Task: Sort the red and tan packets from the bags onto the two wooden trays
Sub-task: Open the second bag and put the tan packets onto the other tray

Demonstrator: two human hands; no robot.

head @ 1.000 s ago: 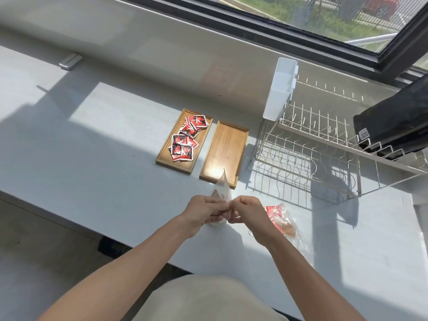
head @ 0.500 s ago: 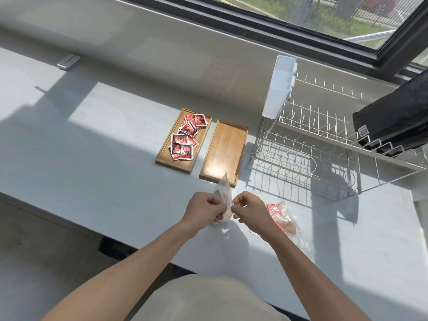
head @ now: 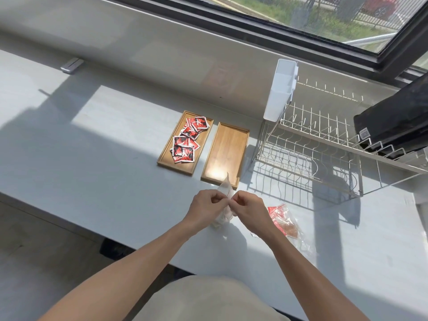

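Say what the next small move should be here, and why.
Probably pull the top of the clear bag apart. Both the left hand and the right hand pinch its upper edge, the right tray is bare, and the left tray already holds the red packets. Whether the bag is open yet can't be seen.

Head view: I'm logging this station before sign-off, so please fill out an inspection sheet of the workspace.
Surface: pale grey counter, part sun, part shadow.
Job's things: left tray holds red packets; right tray bare; clear bag held upright; second bag lying flat at right, red and tan contents.
Clutter: wire dish rack, white caddy, black item on the rack, small grey object.
Grippers: left hand and right hand pinch the clear bag.
Cables: nothing seen.
Surroundings: window, grass outside.
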